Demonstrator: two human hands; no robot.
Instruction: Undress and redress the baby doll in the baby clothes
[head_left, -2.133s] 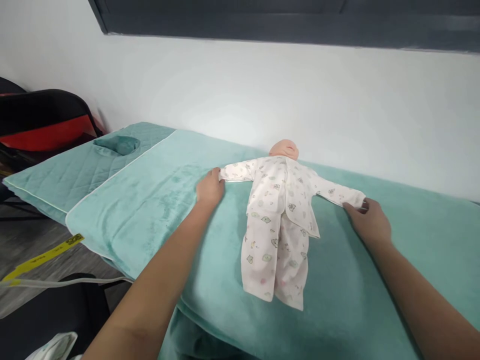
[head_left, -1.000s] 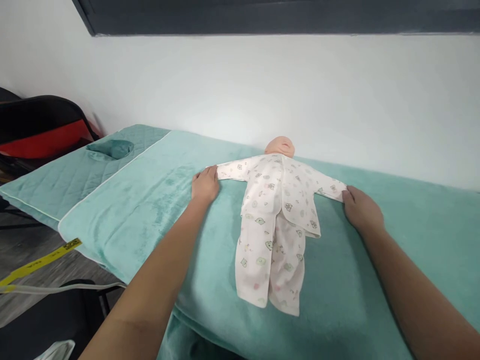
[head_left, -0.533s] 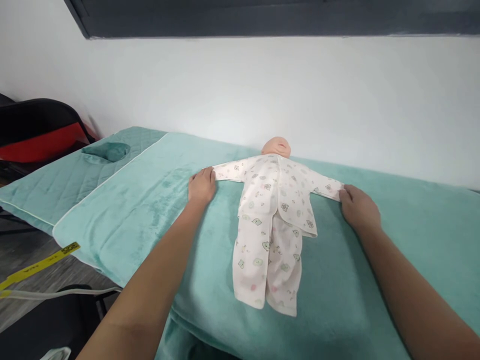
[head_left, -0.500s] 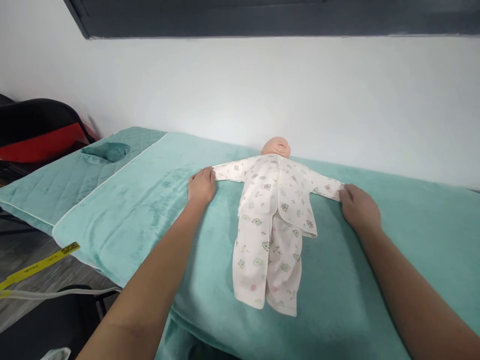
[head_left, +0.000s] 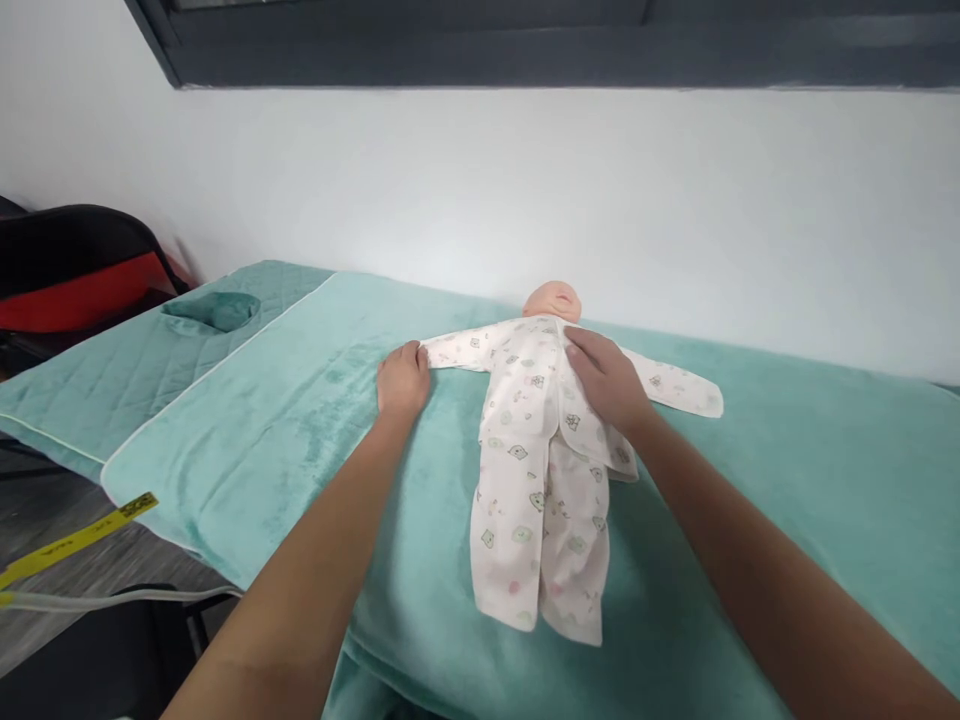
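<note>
A baby doll with a bare head (head_left: 553, 301) lies on its back, dressed in a white printed baby jacket (head_left: 521, 375) and matching trousers (head_left: 506, 540). My left hand (head_left: 403, 380) is closed around the cuff end of the sleeve on the left. On the chest, beside the jacket's front edge, rests my right hand (head_left: 609, 378), its fingers stretched toward the neckline. It covers part of the right front panel. The other sleeve (head_left: 684, 390) lies spread to the right, untouched, and no doll hand shows at its end.
A green velvety cover (head_left: 262, 420) spreads over the bed, against a white wall (head_left: 480, 190). A quilted part with a face hole (head_left: 214, 312) is at the left. Black chairs (head_left: 82, 235) stand beyond it. A yellow tag (head_left: 82, 540) and pale cord (head_left: 127, 597) hang at lower left.
My right hand has let go of the right sleeve's cuff and moved left onto the jacket's chest. My left hand stays at the left cuff. The view has tilted up slightly.
</note>
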